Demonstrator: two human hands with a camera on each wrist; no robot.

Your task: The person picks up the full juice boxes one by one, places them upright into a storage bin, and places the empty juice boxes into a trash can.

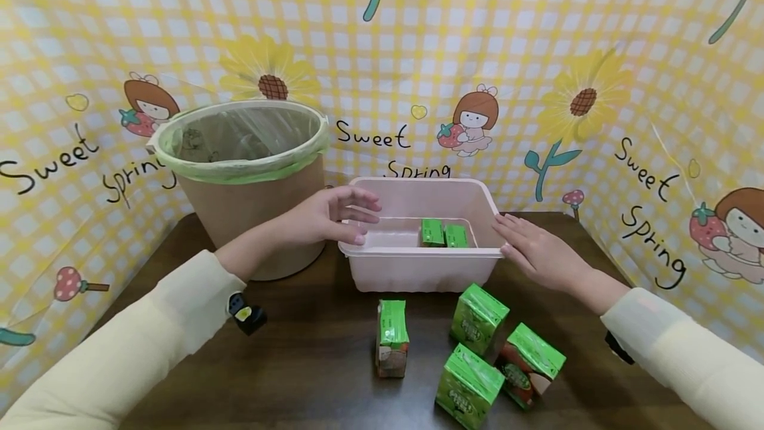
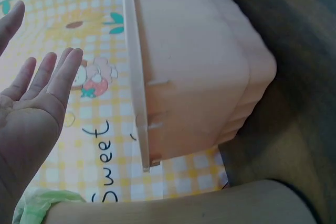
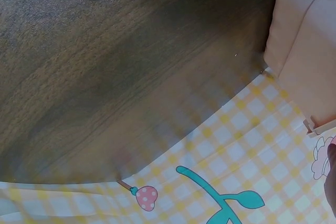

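Observation:
A pale pink plastic bin point(image 1: 426, 271) stands upright on the dark wooden table. Inside it, two small green cartons point(image 1: 432, 232) lie side by side toward the right. My left hand point(image 1: 334, 216) hovers by the bin's left rim with its fingers spread and nothing in them; the left wrist view shows its palm point(image 2: 29, 129) apart from the rim. On the other side, my right hand point(image 1: 537, 247) has straight fingers, their tips right at the right rim. In front of the bin, one green carton point(image 1: 392, 337) stands alone, and three more cartons point(image 1: 479, 317) cluster to its right.
Left of the bin is a tall tan waste bin point(image 1: 251, 208) lined with a pale green bag point(image 1: 251, 170), close behind my left forearm. Yellow checked cloth point(image 1: 388, 52) with printed figures encloses the back and sides of the table point(image 1: 286, 363).

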